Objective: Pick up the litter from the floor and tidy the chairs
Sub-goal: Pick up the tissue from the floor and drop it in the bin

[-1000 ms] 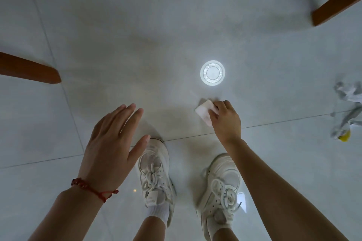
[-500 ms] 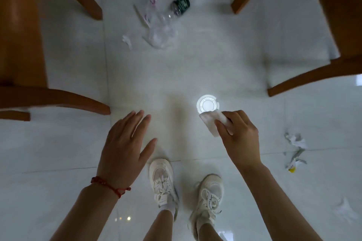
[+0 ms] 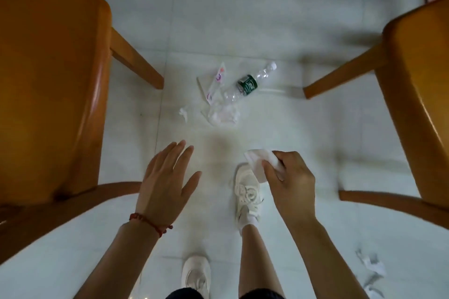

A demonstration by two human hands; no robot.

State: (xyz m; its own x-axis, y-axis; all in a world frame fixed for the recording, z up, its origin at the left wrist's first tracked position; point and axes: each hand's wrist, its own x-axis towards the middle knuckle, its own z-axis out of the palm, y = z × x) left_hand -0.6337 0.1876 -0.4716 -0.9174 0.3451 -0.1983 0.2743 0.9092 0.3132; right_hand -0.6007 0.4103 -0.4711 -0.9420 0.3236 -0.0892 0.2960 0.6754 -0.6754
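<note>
My right hand (image 3: 289,179) grips a white piece of paper litter (image 3: 261,161) above the floor, over my right shoe. My left hand (image 3: 165,182) hovers open with fingers spread, holding nothing; a red string bracelet circles its wrist. Ahead on the white tiles lies a cluster of litter: a crushed clear plastic bottle (image 3: 247,84) with a green label, a printed wrapper (image 3: 216,82), a crumpled clear bag (image 3: 223,114) and a small white scrap (image 3: 184,113). One wooden chair (image 3: 51,94) stands at the left and another wooden chair (image 3: 418,94) at the right.
More crumpled paper (image 3: 373,267) lies on the floor at the lower right. My white shoes (image 3: 246,192) stand between the two chairs, the right one stepped forward. A white straw-like stick (image 3: 272,91) lies by the right chair's leg.
The view has risen and moved forward between the chairs. My right hand has lifted the white paper off the floor, and the bottle cluster now lies closer ahead. The left hand stays open.
</note>
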